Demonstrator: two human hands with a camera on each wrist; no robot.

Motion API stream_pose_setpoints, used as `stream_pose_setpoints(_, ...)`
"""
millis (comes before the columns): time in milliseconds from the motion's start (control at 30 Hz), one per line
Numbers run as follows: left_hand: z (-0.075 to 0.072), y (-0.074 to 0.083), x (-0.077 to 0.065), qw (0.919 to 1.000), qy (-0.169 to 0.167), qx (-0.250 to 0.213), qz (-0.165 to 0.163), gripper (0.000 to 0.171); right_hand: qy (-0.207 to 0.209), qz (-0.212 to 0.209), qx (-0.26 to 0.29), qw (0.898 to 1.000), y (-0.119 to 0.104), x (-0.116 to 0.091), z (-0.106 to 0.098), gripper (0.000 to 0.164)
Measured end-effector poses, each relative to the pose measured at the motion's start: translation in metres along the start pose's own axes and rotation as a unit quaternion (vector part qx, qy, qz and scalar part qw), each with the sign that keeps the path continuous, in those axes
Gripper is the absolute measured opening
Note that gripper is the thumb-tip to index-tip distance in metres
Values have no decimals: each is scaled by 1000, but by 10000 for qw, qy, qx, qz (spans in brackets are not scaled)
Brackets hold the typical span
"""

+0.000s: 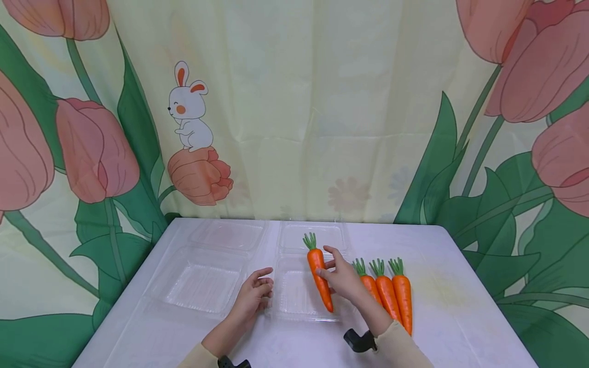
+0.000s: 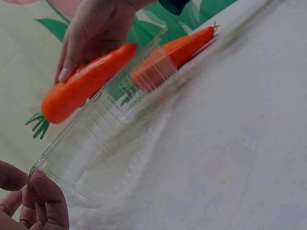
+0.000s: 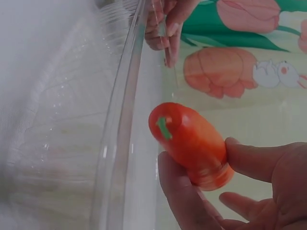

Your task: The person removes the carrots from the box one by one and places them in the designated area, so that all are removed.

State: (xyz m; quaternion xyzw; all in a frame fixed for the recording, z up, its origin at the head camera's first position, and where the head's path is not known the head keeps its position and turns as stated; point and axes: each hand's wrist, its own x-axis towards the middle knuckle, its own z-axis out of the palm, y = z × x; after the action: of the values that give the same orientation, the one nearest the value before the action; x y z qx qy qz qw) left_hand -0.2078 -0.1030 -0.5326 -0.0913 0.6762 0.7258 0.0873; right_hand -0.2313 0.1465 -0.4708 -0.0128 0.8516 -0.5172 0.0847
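Note:
My right hand (image 1: pixel 341 276) pinches an orange carrot (image 1: pixel 317 271) with a green top between thumb and fingers, above a clear plastic container (image 1: pixel 306 320). In the right wrist view the carrot (image 3: pixel 194 143) points its top end toward the camera. At that container's left edge is my left hand (image 1: pixel 256 292); the left wrist view shows its thumb and a finger (image 2: pixel 48 189) pinching the rim corner. Three more carrots (image 1: pixel 386 296) lie side by side to the right, partly hidden by the right forearm.
A second clear container (image 1: pixel 202 286) with its lid opened back (image 1: pixel 227 235) stands on the left of the white table (image 1: pixel 460 317). The right container's lid (image 1: pixel 287 237) also lies opened toward the back. A tulip-patterned curtain (image 1: pixel 299 102) hangs behind the table.

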Motion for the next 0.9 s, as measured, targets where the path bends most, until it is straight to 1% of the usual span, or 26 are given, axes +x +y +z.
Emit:
stream_pose_setpoints(200,0,1,-1,10000,13,-4,7,49,-19,244,47,9997,1,0,-4,67)
stream_pose_setpoints(367,1,3,-2,10000,-11,-63,67,49,-61,328,103,9994,4,-3,-8,64)
stream_pose_setpoints(700,1,1,-1,10000,34,32,28,48,-33,394,396,9984,7,-7,-17,68)
stream_pose_setpoints(900,1,0,0,10000,27,57,20,49,21,504,352,9981,11,-7,-22,70)
